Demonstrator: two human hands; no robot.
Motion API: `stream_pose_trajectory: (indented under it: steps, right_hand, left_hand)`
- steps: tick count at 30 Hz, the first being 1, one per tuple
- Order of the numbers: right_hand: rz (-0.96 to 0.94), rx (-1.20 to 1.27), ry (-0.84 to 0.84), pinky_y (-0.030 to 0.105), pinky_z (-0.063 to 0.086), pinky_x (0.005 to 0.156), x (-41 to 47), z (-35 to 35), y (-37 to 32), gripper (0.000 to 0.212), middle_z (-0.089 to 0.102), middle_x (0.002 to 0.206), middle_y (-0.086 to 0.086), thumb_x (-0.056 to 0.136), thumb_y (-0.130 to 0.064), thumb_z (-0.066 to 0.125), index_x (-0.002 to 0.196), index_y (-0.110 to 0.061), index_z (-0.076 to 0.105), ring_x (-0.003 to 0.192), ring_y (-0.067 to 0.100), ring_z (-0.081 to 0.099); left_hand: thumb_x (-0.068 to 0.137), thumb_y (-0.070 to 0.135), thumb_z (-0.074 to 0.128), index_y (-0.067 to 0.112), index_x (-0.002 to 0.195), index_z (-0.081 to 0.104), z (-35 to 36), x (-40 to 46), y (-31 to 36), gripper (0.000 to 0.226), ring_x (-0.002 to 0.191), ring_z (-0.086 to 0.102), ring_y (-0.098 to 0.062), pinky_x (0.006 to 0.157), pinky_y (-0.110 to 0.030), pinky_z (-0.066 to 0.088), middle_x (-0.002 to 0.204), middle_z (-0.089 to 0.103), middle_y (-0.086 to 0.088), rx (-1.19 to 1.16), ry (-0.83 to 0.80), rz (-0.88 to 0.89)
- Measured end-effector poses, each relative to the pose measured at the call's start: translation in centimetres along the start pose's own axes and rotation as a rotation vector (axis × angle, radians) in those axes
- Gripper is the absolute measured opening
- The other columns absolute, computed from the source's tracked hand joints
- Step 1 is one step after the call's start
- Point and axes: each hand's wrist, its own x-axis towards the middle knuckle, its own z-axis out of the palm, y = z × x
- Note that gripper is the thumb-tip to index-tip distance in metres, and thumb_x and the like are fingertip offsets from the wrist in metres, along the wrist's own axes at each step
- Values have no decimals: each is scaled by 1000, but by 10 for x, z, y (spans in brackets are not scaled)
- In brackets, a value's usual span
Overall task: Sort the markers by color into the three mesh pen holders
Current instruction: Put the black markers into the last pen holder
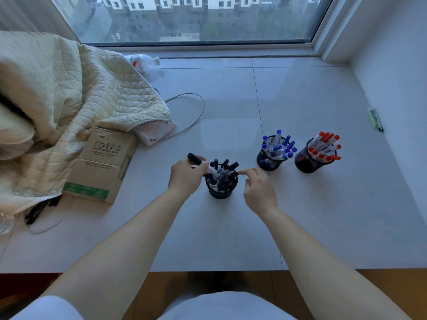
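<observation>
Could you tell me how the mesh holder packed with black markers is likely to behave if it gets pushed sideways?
The black-marker holder looks top-heavy: markers stand well above its rim, so a high push may tip it. The sill looks glossy, so a low push probably slides it. The right hand reaches toward its rim, perhaps to steady it.

Three black mesh holders stand on the pale sill. The left holder (pixel 220 192) is packed with black markers; one black-capped marker (pixel 203 164) tilts over its rim. The middle holder (pixel 268 163) bristles with blue-capped markers, the right holder (pixel 307 163) with red-capped ones.
</observation>
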Motion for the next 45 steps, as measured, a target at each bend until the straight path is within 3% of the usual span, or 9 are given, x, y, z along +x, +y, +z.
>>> stream_pose_trajectory:
  steps: [3,8,12,15,20,29,36,41,45]
  right_hand:
    - [20,45,5,29,40,80,-3,-3,2,35,54,121,6,91,-2,38,118,-13,58,108,23,49]
    - [65,104,8,34,46,81,-8,-7,7,32,55,119,4,91,-6,40,115,-14,58,99,22,55]
    - [86,123,-3,28,42,76,-11,-9,12,29,58,110,4,91,-8,41,113,-14,59,94,20,55]
    - [88,116,-11,26,39,71,-10,-9,14,27,59,107,3,91,-9,43,111,-15,59,91,18,54]
    - [55,101,-16,28,42,73,-2,-14,8,25,61,105,3,91,-11,44,110,-15,60,89,17,54]
    - [-65,-12,-119,24,40,76,34,-9,-20,26,59,109,1,91,-20,53,115,-18,62,99,18,56]
    - [-37,-212,-184,27,41,70,49,-5,-33,25,52,110,4,90,-25,53,112,-23,65,97,22,56]
    - [4,-284,-228,28,41,70,53,-3,-39,26,47,115,8,92,-19,50,113,-21,65,98,26,56]
    - [50,-359,-241,27,42,67,55,-2,-46,28,46,117,10,90,-9,49,112,-19,65,91,29,60]
  left_hand:
    - [84,28,62,27,82,62,1,-1,1,2,71,59,-6,58,-15,39,80,64,9,232,29,77]
    - [84,24,63,18,103,46,10,-8,6,26,74,64,-17,72,-30,45,84,61,12,284,102,206]
    - [94,27,49,12,106,43,15,-9,3,19,79,65,-32,72,-39,47,90,70,-4,336,75,287]
    - [95,28,46,13,103,49,17,-8,-4,18,82,61,-32,69,-36,44,91,68,-3,451,45,333]
    - [93,31,49,15,104,62,18,0,-17,23,91,58,-28,78,-36,47,99,63,-4,554,10,277]
    - [95,41,43,34,118,61,15,14,-26,30,97,54,-22,72,-28,38,108,52,1,720,-179,126]
    - [87,32,59,25,122,57,10,22,-28,35,101,56,-19,85,-32,46,111,58,1,597,-237,77]
    - [79,17,56,29,116,53,3,28,-26,38,89,59,-13,67,-25,47,107,59,7,210,-251,-78]
    - [84,18,48,28,108,54,4,37,-22,27,87,57,-12,62,-24,41,106,61,3,115,-199,-112]
